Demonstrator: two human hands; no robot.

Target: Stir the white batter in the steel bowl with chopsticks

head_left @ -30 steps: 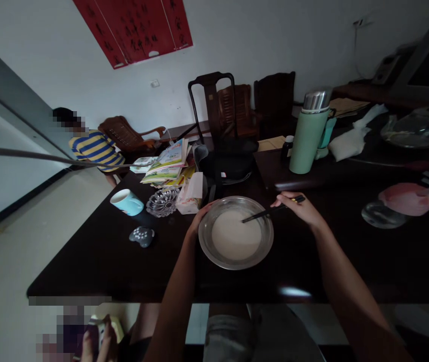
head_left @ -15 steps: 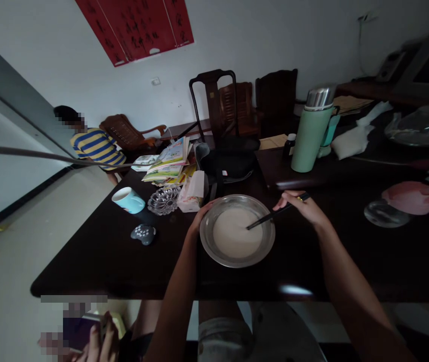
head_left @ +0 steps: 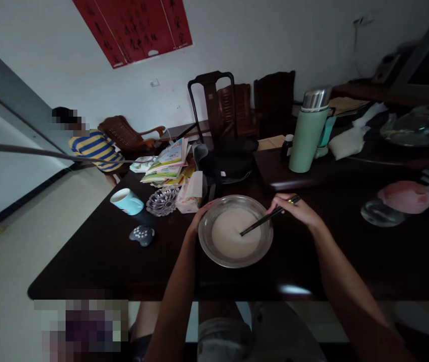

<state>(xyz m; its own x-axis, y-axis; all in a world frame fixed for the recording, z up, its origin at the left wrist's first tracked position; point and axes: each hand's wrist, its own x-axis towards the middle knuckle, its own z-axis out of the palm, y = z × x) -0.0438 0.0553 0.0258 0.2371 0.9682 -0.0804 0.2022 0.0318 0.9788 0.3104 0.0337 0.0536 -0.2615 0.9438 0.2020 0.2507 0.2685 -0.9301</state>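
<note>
A steel bowl (head_left: 205, 240) stands on the dark table and holds a pale, milky liquid (head_left: 233, 245). At its left side, my left hand (head_left: 199, 217) is closed around the rim; part of the fingers is hidden behind the bowl. My right hand (head_left: 294, 209) grips a pair of dark chopsticks (head_left: 262, 220), slanting down to the left. Their tips dip into the liquid near the middle of the bowl. A ring shows on a right finger.
Left of the bowl are a tissue pack (head_left: 190, 193), a glass dish (head_left: 162, 201), a blue mug (head_left: 127, 201) and a game controller (head_left: 142, 235). A green thermos (head_left: 308, 138) and a pink strainer-like item (head_left: 405, 197) lie rightward. Another person (head_left: 95, 148) sits far left.
My right hand and the chopsticks have moved a little left, and the tips sit lower and further left in the liquid. My left hand stays on the bowl. The view shifts slightly.
</note>
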